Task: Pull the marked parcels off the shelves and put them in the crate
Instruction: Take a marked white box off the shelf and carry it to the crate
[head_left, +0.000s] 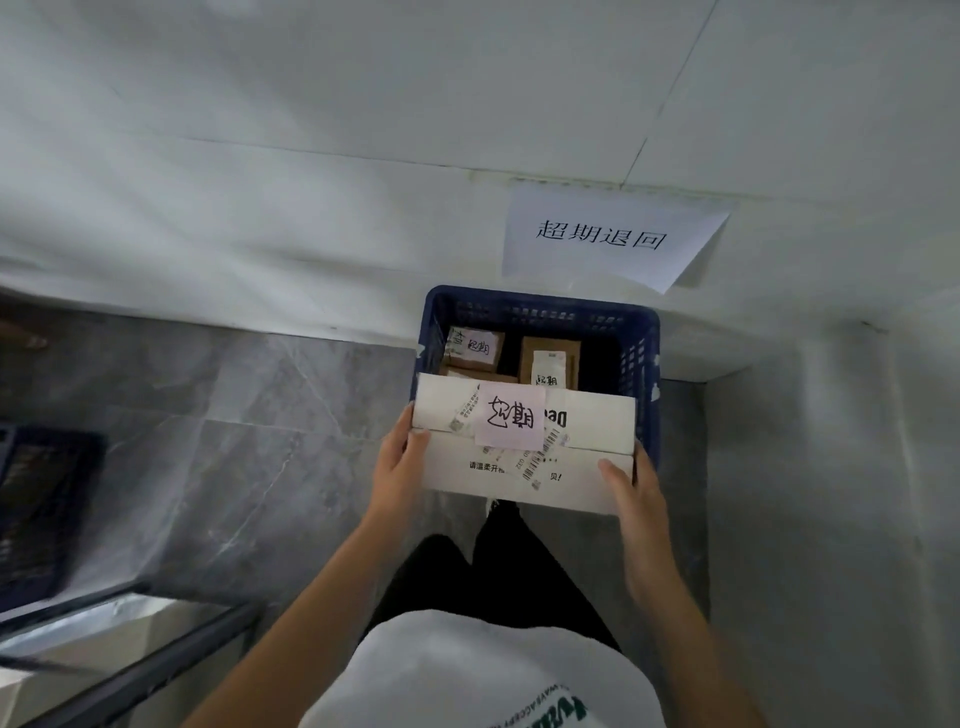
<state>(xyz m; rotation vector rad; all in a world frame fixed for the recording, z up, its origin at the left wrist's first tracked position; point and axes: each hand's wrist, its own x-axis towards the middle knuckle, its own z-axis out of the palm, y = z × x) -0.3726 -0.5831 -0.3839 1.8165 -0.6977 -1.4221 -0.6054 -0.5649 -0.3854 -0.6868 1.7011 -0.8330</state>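
White cardboard parcel (524, 447), long and flat, pink handwritten sticky note (510, 415) on top plus barcode labels, is clamped end to end between both hands: left hand (397, 467) wrapped on its left end, thumb over the top edge; right hand (636, 493) pressing on its right end, fingers (613, 473) on the near face. Both hands are closed on the parcel, nothing let go. Just beyond the grip, the parcel's far edge overlaps the near rim of the blue slotted plastic crate (540, 312); can't tell if it rests on that rim or hangs above it. Inside the crate, past the held parcel: two brown cardboard boxes (549, 364) with handwritten labels, so earlier picks look done. On the wall above the crate, a white paper sign (608, 239). Step, as I read it: the drop-off. Next move needs the parcel carried forward over the opening and lowered. It looks nearly as long as the crate is wide, so keep it square to the walls or tilt one end in, and land it on or beside the brown boxes.
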